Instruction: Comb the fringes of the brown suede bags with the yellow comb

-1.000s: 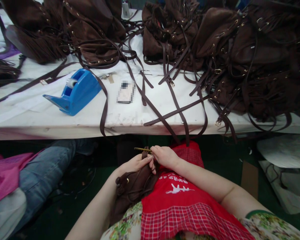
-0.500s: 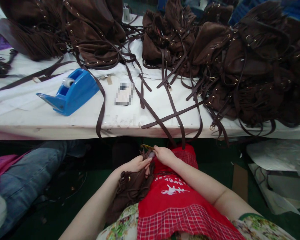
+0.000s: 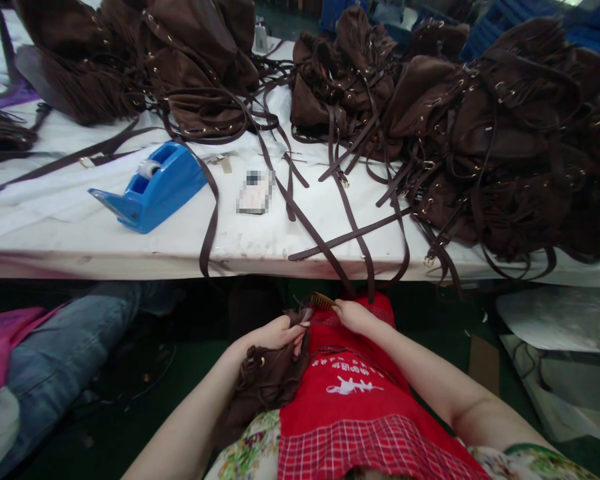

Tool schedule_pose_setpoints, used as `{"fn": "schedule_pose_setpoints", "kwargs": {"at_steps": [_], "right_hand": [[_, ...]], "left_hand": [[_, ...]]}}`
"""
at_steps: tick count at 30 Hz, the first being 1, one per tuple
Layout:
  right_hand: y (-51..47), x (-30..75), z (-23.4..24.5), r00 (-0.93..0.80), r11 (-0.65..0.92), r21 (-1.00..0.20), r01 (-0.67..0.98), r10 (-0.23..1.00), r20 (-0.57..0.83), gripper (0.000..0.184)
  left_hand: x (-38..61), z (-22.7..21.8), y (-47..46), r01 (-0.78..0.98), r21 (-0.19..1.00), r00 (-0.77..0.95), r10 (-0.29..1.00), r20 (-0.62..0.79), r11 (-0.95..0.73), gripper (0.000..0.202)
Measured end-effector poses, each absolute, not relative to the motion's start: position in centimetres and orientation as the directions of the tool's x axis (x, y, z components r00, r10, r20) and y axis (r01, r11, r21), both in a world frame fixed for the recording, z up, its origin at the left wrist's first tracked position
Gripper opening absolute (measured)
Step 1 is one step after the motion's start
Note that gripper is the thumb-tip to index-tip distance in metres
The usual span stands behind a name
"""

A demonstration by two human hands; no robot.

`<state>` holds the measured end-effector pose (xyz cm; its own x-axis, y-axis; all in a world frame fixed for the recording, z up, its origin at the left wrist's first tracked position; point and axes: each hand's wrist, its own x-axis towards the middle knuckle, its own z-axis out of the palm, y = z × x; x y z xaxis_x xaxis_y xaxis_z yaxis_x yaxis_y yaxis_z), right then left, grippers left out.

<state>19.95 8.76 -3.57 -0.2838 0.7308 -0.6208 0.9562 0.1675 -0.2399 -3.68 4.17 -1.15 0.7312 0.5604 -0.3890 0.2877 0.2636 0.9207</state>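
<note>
Over my lap, my left hand (image 3: 284, 331) is closed on a dark brown suede bag (image 3: 265, 380) with fringe. The bag hangs down beside the red apron (image 3: 350, 373). Strands of its fringe (image 3: 300, 311) stick up past my fingers. To the right, my right hand (image 3: 354, 316) pinches one end of a yellowish comb (image 3: 323, 301). The comb's dark teeth point down and left, close to the fringe tips; whether they touch, I cannot tell.
Brown fringed bags (image 3: 480, 133) lie heaped on the white table (image 3: 240, 257), their straps (image 3: 330, 250) hanging over its front edge. A blue tape dispenser (image 3: 155, 190) and a blurred-out phone-like item (image 3: 255, 193) lie there too. At left is another person's jeans-clad leg (image 3: 65, 360).
My right hand has moved right with the comb, away from my left hand. My left hand stays on the bag. The whole view has shifted slightly.
</note>
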Motion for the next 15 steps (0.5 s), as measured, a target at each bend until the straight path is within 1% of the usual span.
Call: {"fn": "schedule_pose_setpoints", "kwargs": {"at_steps": [2,4,6,7,8,10,12,15], "right_hand": [[7.9,19.9,-1.6,-0.347,0.196,-0.317,0.928,0.764,-0.544,0.033],[7.1,19.4,0.6,-0.442,0.262,-0.418,0.87,0.791,-0.423,0.033],[6.4,18.6,2.6,-0.555,0.361,-0.497,0.789,0.765,-0.327,0.032],[6.2,18.2,3.3,-0.602,0.405,-0.51,0.759,0.735,-0.312,0.03],[6.0,17.7,3.8,-0.634,0.442,-0.503,0.743,0.706,-0.316,0.029],[5.8,16.9,4.2,-0.652,0.496,-0.441,0.748,0.674,-0.348,0.028],[5.7,16.3,4.0,-0.65,0.535,-0.371,0.759,0.655,-0.385,0.029],[5.7,15.8,3.0,-0.66,0.579,-0.32,0.75,0.621,-0.422,0.028]], "left_hand": [[-3.6,-1.2,4.3,0.293,0.921,0.743,0.544,-0.389,0.259,0.064],[-3.4,-1.2,4.4,0.316,0.918,0.745,0.536,-0.397,0.24,0.061],[-3.1,-0.9,4.4,0.348,0.913,0.737,0.54,-0.406,0.211,0.058],[-3.0,-0.7,4.4,0.364,0.912,0.731,0.548,-0.407,0.19,0.056],[-2.9,-0.5,4.4,0.377,0.911,0.726,0.558,-0.403,0.167,0.053],[-2.7,0.0,4.3,0.385,0.915,0.721,0.578,-0.382,0.124,0.049],[-2.6,0.3,4.2,0.372,0.923,0.719,0.601,-0.351,0.094,0.045],[-2.8,0.5,4.0,0.362,0.93,0.719,0.615,-0.323,0.065,0.045]]}}
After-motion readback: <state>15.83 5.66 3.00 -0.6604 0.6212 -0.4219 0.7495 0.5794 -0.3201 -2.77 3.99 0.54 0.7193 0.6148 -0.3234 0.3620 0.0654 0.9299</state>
